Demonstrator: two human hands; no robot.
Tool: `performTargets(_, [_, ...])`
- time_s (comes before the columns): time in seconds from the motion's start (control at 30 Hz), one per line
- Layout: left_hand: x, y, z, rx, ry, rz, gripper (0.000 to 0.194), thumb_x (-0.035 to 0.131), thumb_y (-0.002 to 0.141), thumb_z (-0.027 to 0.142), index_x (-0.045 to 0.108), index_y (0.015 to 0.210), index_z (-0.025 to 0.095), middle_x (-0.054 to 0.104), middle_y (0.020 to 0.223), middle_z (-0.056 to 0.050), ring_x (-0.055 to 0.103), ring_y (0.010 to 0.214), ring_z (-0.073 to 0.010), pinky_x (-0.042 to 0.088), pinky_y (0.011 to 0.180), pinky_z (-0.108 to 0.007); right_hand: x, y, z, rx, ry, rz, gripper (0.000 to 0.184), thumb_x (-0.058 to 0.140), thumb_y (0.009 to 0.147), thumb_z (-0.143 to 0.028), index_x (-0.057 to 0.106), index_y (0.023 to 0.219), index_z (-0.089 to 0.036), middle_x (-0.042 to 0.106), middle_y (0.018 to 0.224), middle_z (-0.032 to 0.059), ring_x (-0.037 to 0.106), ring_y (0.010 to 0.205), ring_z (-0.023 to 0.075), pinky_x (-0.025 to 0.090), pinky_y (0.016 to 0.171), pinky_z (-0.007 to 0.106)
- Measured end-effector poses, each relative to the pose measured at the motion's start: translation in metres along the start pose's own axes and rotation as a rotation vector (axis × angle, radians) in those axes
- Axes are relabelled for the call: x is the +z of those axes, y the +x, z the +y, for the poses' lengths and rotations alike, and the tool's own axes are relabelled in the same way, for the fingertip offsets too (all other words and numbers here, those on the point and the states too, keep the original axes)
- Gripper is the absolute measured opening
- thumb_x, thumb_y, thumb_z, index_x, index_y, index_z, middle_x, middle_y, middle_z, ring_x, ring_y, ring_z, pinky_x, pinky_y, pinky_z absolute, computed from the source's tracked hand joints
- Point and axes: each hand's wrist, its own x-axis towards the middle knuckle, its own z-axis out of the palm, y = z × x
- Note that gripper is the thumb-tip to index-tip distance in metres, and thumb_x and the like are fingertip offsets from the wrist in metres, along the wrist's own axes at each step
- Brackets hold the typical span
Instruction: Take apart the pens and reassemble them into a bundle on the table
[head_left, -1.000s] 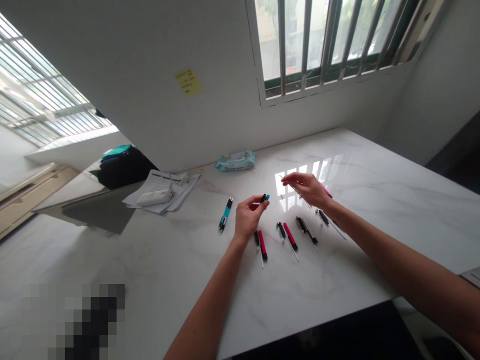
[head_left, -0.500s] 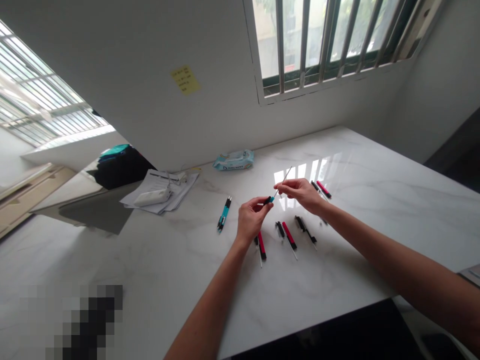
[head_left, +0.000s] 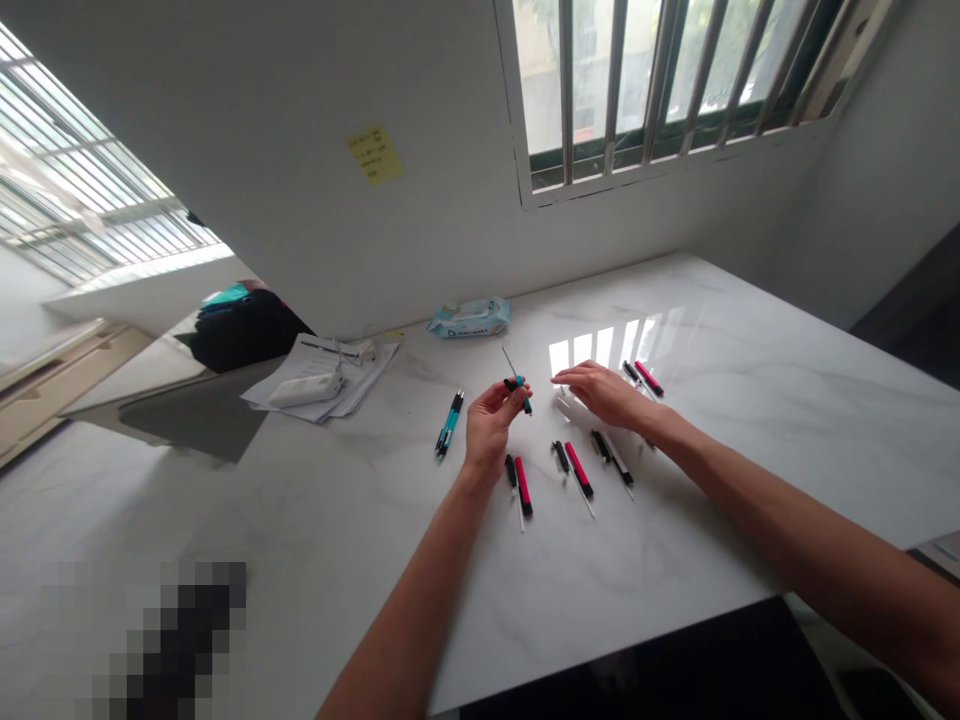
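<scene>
My left hand (head_left: pixel 489 424) is closed on a teal and black pen barrel (head_left: pixel 519 388), held above the white marble table (head_left: pixel 315 520); a thin refill sticks out of its top. My right hand (head_left: pixel 600 392) lies low over the table with fingers stretched out, touching down near small pen parts. Just below the hands lie rows of taken-apart pens: a red barrel with black parts (head_left: pixel 523 486), another red one (head_left: pixel 578 469), a black one (head_left: pixel 611 456). Two assembled teal pens (head_left: pixel 450 423) lie to the left.
A red and a black pen piece (head_left: pixel 643 375) lie behind my right hand. A blue wet-wipe pack (head_left: pixel 469 317) sits by the wall. Papers with a white device (head_left: pixel 322 377) and a dark bag (head_left: pixel 244 328) are at the left. A barred window is above.
My right hand fed the thin refill into the teal barrel, let go, and dropped to the table. My left hand tilted the barrel upright.
</scene>
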Motion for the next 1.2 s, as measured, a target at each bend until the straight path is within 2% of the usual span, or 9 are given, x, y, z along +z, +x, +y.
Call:
performTargets(0.13, [0.001, -0.001, 0.000, -0.020, -0.011, 0.019, 0.042, 0.093, 0.068, 0.041, 0.079, 0.101, 0.018, 0.078, 0.104, -0.008, 0.073, 0.090, -0.0180, 0.058, 0.093, -0.036, 0.006, 0.003, 0.011, -0.017, -0.069, -0.081, 0.040, 0.053, 0.095, -0.006, 0.081, 0.116, -0.025, 0.080, 0.116, 0.0075, 0.070, 0.111, 0.0296, 0.056, 0.094, 0.044])
performTargets(0.27, [0.002, -0.002, 0.000, -0.032, 0.014, 0.018, 0.043, 0.092, 0.068, 0.041, 0.080, 0.102, 0.017, 0.078, 0.103, -0.008, 0.073, 0.087, -0.0174, 0.059, 0.089, -0.035, 0.005, 0.007, 0.014, 0.007, -0.053, -0.100, 0.027, 0.062, 0.093, -0.011, 0.082, 0.105, -0.024, 0.082, 0.103, 0.0068, 0.075, 0.094, 0.0267, 0.056, 0.087, 0.038])
performTargets(0.43, [0.000, -0.002, 0.000, 0.038, 0.236, -0.004, 0.037, 0.088, 0.075, 0.041, 0.081, 0.101, 0.017, 0.079, 0.094, -0.008, 0.072, 0.081, -0.0189, 0.057, 0.078, -0.032, 0.001, 0.005, 0.010, 0.006, 0.018, -0.072, 0.024, 0.061, 0.093, -0.014, 0.081, 0.104, -0.022, 0.081, 0.102, 0.0083, 0.074, 0.088, 0.0242, 0.055, 0.082, 0.037])
performTargets(0.5, [-0.002, -0.003, 0.002, 0.095, 0.415, -0.013, 0.029, 0.084, 0.080, 0.039, 0.081, 0.100, 0.018, 0.080, 0.092, -0.007, 0.073, 0.081, -0.0199, 0.057, 0.077, -0.032, -0.001, 0.003, 0.008, 0.041, 0.116, -0.004, 0.024, 0.059, 0.094, -0.018, 0.079, 0.108, -0.022, 0.080, 0.104, 0.0089, 0.073, 0.085, 0.0221, 0.056, 0.079, 0.036])
performTargets(0.6, [-0.002, -0.007, 0.006, 0.213, 0.690, -0.010, 0.015, 0.078, 0.086, 0.028, 0.082, 0.100, 0.022, 0.081, 0.099, -0.005, 0.073, 0.084, -0.0193, 0.057, 0.081, -0.032, -0.005, 0.002, 0.007, 0.145, 0.422, 0.086, 0.024, 0.067, 0.091, -0.030, 0.077, 0.111, -0.021, 0.078, 0.097, 0.0070, 0.073, 0.082, 0.0198, 0.059, 0.077, 0.035])
performTargets(0.73, [-0.001, -0.010, 0.008, 0.302, 0.887, -0.033, 0.015, 0.074, 0.089, 0.019, 0.082, 0.100, 0.026, 0.080, 0.100, -0.002, 0.072, 0.086, -0.0177, 0.057, 0.081, -0.030, -0.017, 0.005, 0.008, 0.223, 0.747, 0.165, 0.035, 0.081, 0.082, -0.038, 0.075, 0.112, -0.021, 0.079, 0.092, 0.0054, 0.074, 0.087, 0.0207, 0.060, 0.082, 0.036])
performTargets(0.9, [-0.003, -0.009, 0.006, 0.372, 0.972, -0.036, 0.017, 0.073, 0.090, 0.017, 0.081, 0.102, 0.026, 0.079, 0.102, -0.002, 0.073, 0.091, -0.0179, 0.057, 0.082, -0.030, -0.030, 0.008, 0.003, 0.260, 0.857, 0.252, 0.042, 0.088, 0.076, -0.041, 0.077, 0.111, -0.021, 0.081, 0.098, 0.0078, 0.076, 0.092, 0.0230, 0.061, 0.084, 0.039])
performTargets(1.07, [-0.003, -0.009, 0.007, 0.368, 0.967, -0.024, 0.016, 0.074, 0.089, 0.016, 0.081, 0.101, 0.026, 0.079, 0.101, -0.002, 0.073, 0.089, -0.0176, 0.056, 0.081, -0.030, -0.033, 0.007, 0.003, 0.286, 0.909, 0.227, 0.049, 0.092, 0.071, -0.042, 0.077, 0.112, -0.021, 0.082, 0.099, 0.0083, 0.077, 0.093, 0.0240, 0.061, 0.086, 0.040])
performTargets(1.2, [-0.003, -0.008, 0.007, 0.369, 0.964, -0.021, 0.017, 0.073, 0.089, 0.017, 0.081, 0.101, 0.026, 0.080, 0.102, -0.002, 0.073, 0.089, -0.0181, 0.057, 0.080, -0.030, -0.033, 0.006, 0.005, 0.275, 0.907, 0.200, 0.046, 0.093, 0.071, -0.040, 0.077, 0.110, -0.022, 0.081, 0.098, 0.0071, 0.076, 0.093, 0.0228, 0.061, 0.087, 0.040])
